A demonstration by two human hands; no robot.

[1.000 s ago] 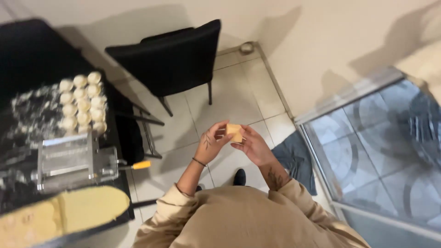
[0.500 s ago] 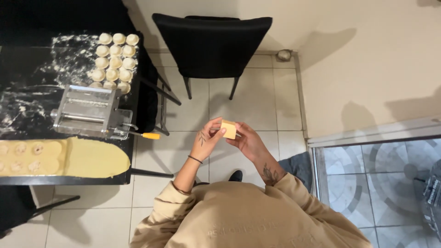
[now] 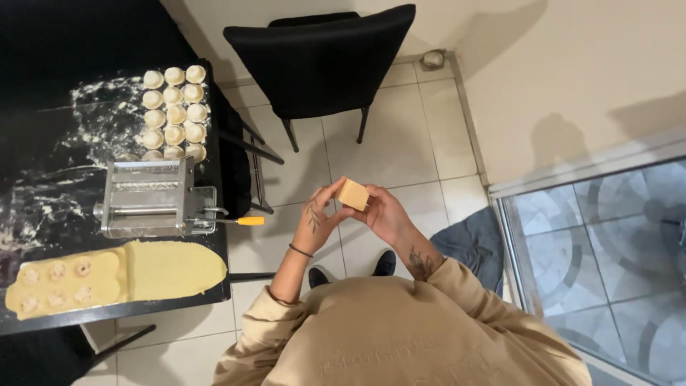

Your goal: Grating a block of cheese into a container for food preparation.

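Observation:
A small tan square block (image 3: pixel 353 194), perhaps a pasta cutter, is held in front of my chest above the tiled floor. My right hand (image 3: pixel 386 214) grips it from the right and below. My left hand (image 3: pixel 319 217) pinches its left edge with the fingertips. Both arms wear beige sleeves pushed up. To my left on a black floured table (image 3: pixel 50 129) lie a metal pasta machine (image 3: pixel 151 197) with an orange-tipped crank, a long sheet of yellow dough (image 3: pixel 164 269) with dabs of filling at its left end, and rows of round filled pasta pieces (image 3: pixel 172 113).
A black chair (image 3: pixel 321 57) stands ahead against the beige wall. A second black chair frame (image 3: pixel 246 164) is tucked by the table's edge. A grey cloth (image 3: pixel 475 243) lies on the floor to my right beside a sliding door track and patterned tiles (image 3: pixel 607 250).
The camera view has swung to the right and downward, bringing more of the table and the chair into sight. Both hands keep hold of the tan block and have turned it slightly.

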